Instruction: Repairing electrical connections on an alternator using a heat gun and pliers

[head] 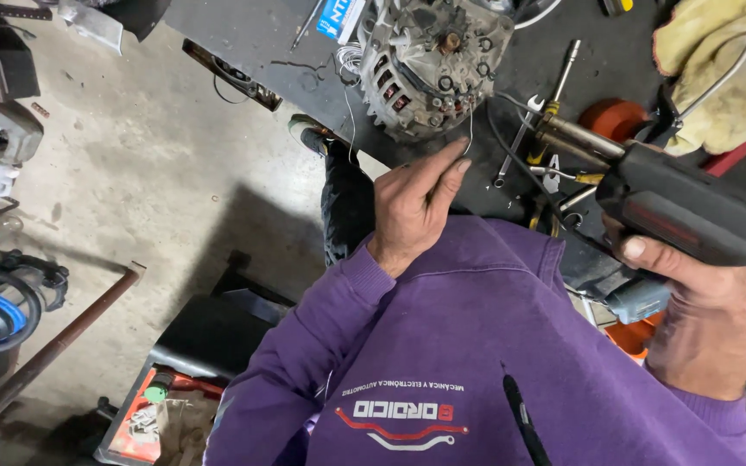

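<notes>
My left hand point(416, 203) pinches a thin solder wire point(470, 129) between thumb and fingertips; the wire rises toward a grey alternator point(433, 60) lying on the black workbench point(252, 34). My right hand point(692, 293) grips a black and red soldering gun point(692, 207), whose brass-coloured front end point(567, 131) points left toward the alternator, a little apart from it. My purple sweatshirt sleeves fill the lower part of the view.
A combination wrench point(520, 138), a socket extension point(565, 69) and an orange round part point(615, 116) lie by the gun. Pale work gloves point(718, 69) sit at the upper right. Below are the concrete floor, a rusty pipe point(45, 345) and an open toolbox point(153, 410).
</notes>
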